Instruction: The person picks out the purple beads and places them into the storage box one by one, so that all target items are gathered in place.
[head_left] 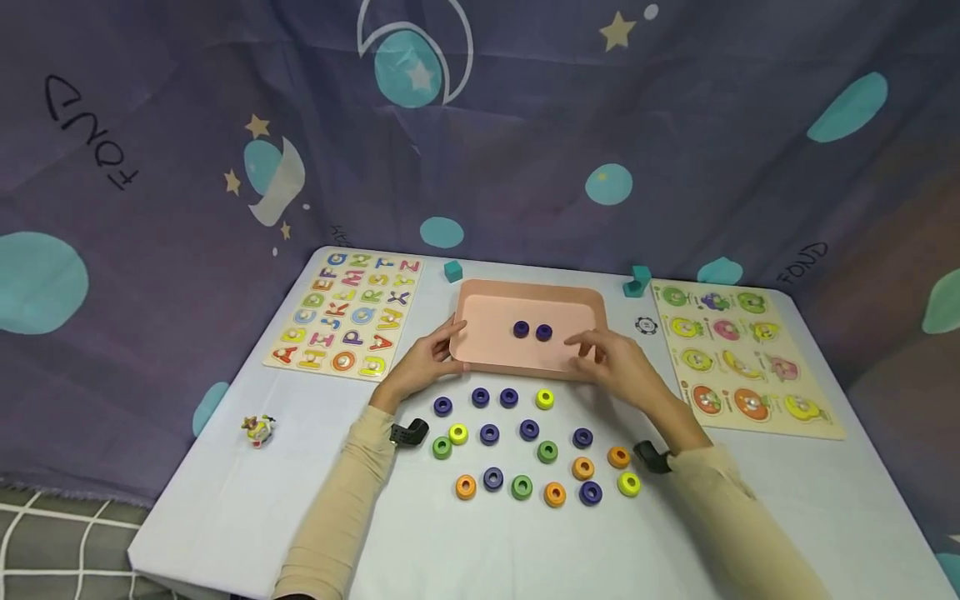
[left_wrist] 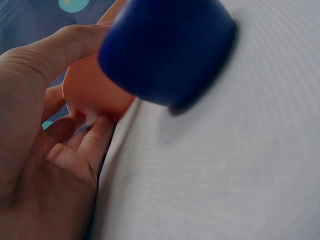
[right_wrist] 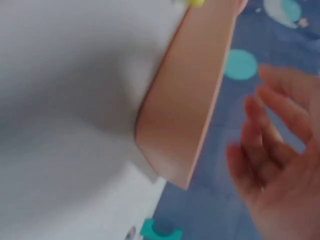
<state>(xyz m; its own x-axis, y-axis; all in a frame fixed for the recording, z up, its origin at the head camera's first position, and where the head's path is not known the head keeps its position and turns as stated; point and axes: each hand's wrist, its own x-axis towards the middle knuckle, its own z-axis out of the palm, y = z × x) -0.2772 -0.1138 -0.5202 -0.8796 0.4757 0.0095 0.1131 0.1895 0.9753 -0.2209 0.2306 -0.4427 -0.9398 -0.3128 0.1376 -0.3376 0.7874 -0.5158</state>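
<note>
A shallow pink tray [head_left: 487,317] sits on the white table, with two dark blue rings inside, one [head_left: 520,335] just left of the other [head_left: 543,338]. My left hand [head_left: 420,362] grips the tray's left end, thumb at the front corner and fingers along the side. In the left wrist view that hand [left_wrist: 55,170] curls around the tray corner [left_wrist: 92,85], and a large blurred blue ring [left_wrist: 165,55] looms close by. Over the tray's right front edge hovers my right hand [head_left: 618,367], fingers loosely bent around nothing. The right wrist view shows it [right_wrist: 285,150] apart from the tray wall [right_wrist: 177,95].
Several blue, green, yellow [head_left: 551,404] and orange [head_left: 459,493] rings lie scattered before the tray. An alphabet board [head_left: 352,312] lies left, a fruit puzzle board [head_left: 738,358] right. Teal blocks [head_left: 453,272] stand behind. A small figurine [head_left: 258,430] is at the far left.
</note>
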